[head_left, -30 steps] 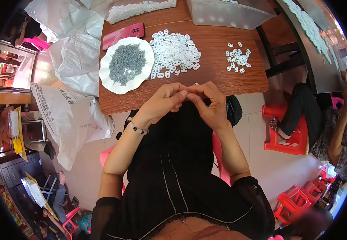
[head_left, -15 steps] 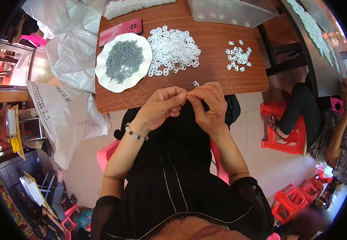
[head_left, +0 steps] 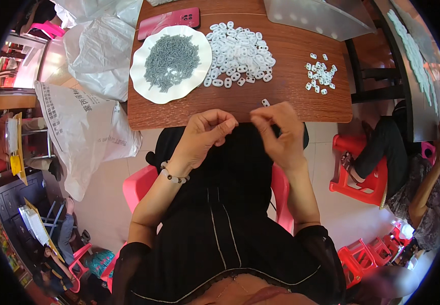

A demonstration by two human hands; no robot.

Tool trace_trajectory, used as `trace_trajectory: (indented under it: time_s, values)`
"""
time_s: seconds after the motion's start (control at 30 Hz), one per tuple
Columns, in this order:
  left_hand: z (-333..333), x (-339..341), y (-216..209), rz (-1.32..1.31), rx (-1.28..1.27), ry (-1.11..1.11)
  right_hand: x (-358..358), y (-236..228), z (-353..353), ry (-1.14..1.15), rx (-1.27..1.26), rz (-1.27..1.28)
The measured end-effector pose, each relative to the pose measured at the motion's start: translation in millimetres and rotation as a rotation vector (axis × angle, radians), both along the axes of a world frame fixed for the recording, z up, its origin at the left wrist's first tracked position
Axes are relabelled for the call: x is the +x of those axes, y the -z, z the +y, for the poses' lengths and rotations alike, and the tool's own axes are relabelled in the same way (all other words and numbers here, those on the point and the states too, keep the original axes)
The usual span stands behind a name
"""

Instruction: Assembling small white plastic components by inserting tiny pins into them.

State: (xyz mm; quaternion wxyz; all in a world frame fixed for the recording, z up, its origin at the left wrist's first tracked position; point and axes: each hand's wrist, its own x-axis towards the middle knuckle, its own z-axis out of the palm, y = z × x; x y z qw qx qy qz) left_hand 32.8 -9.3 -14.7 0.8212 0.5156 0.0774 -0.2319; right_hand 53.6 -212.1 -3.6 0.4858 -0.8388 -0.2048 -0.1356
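My left hand (head_left: 208,136) is raised just off the table's near edge. Its thumb and forefinger are pinched together; anything between them is too small to name. To its right, my right hand (head_left: 282,133) has thumb and forefinger drawn close, slightly blurred, and I cannot make out what they hold. One small white two-holed piece (head_left: 265,102) lies on the table just beyond it. Farther off are a heap of white oval two-holed pieces (head_left: 240,53) and a white scalloped plate (head_left: 139,81) of short grey pins (head_left: 171,60). A smaller group of white pieces (head_left: 321,76) lies at the right.
The brown wooden table (head_left: 220,104) carries a pink phone (head_left: 169,23) behind the plate and a translucent plastic bin (head_left: 321,20) at the back. White sacks (head_left: 90,137) stand at its left. At the right, another person sits on a red stool (head_left: 359,180) beside a dark table (head_left: 415,101).
My hands have come apart: fingertips that met are now separated by a gap, with the right hand moved to the right. The view has shifted slightly, so the table appears higher and farther right.
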Motion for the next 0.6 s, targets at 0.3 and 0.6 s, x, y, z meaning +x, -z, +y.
trace_trajectory:
  time_s: [0.3, 0.6]
  values:
    - [-5, -6, 4, -0.145, 0.229, -0.063, 11, 11, -9, 0.304, -0.387, -0.052]
    - [-9, -11, 10, -0.197, 0.275, -0.050, 21, 6, -2, 0.282, -0.563, 0.096]
